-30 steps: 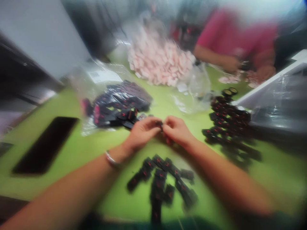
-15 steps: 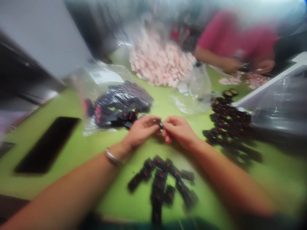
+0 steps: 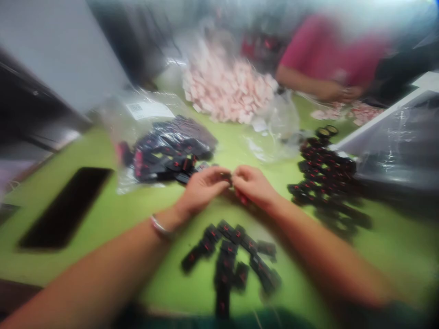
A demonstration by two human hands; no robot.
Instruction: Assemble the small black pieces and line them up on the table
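Observation:
My left hand (image 3: 206, 185) and my right hand (image 3: 253, 183) meet fingertip to fingertip above the middle of the green table. A small dark part (image 3: 227, 175) shows between the left thumb and fingers, mostly covered. The right fingers are pinched together against it, and what they hold is hidden. Just behind the left hand, black blocks with red marks (image 3: 176, 164) spill from a clear plastic bag (image 3: 151, 112). Below the hands, several more black blocks (image 3: 226, 249) lie loosely in branching rows.
On the right is a heap of black blocks (image 3: 324, 167) beside a clear-covered bin (image 3: 398, 151). A dark flat slab (image 3: 66, 208) lies left. Behind are a pile of pale pink pieces (image 3: 229, 91), a crumpled clear bag (image 3: 277, 128) and a co-worker in a pink shirt (image 3: 329, 59).
The view has shifted slightly. My hands stay together, with the right fingers curled a little more and the dark part less visible. The co-worker's hands have come closer together.

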